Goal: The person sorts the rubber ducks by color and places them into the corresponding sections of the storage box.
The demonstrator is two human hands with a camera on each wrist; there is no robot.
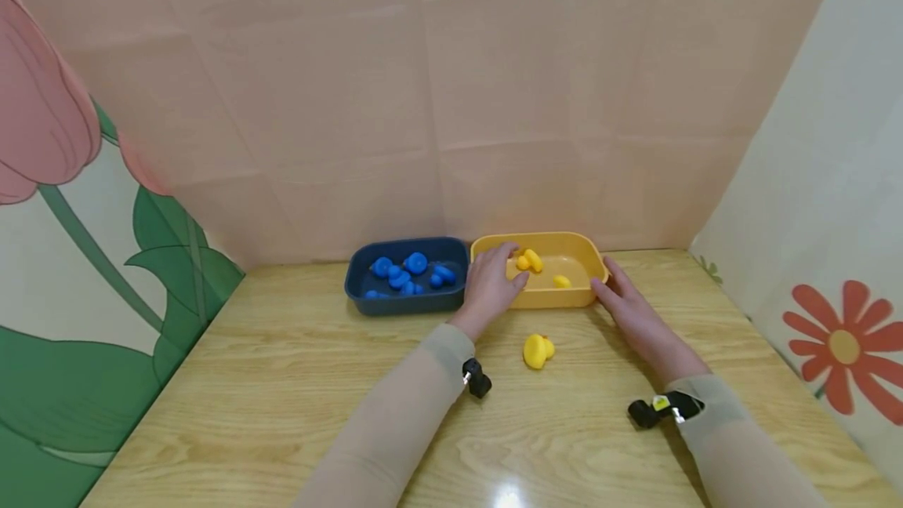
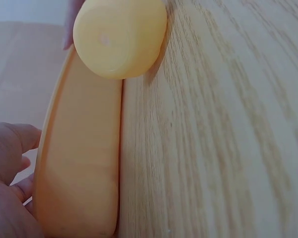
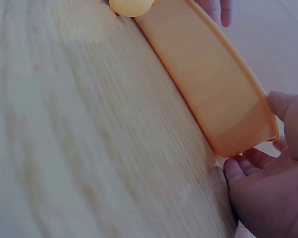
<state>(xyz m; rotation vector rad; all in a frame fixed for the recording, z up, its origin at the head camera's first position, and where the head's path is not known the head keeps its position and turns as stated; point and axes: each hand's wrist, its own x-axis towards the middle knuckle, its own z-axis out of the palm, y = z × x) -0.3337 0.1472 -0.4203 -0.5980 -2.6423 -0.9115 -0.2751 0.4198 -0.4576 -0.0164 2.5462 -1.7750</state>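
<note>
A yellow tray (image 1: 536,300) stands against the back wall, with several small yellow toys (image 1: 531,260) inside. Over its left end is my left hand (image 1: 490,281), fingers loosely bent and nothing seen between them. In the left wrist view, those fingers (image 2: 27,136) are close to the rim; contact is unclear. My right hand (image 1: 635,316) holds the tray's right end, thumb near the front corner and fingers round the side, partly hidden. A yellow toy duck (image 1: 536,351) lies tipped on the table in front, its flat base (image 2: 114,39) showing in the left wrist view.
A dark blue tray (image 1: 409,305) stands directly left of the yellow one, with several blue toys (image 1: 398,278) in it. Beneath everything is a wood-grain table (image 1: 282,382). A pink-beige covering (image 1: 423,100) rises behind, and flower-printed walls flank the table.
</note>
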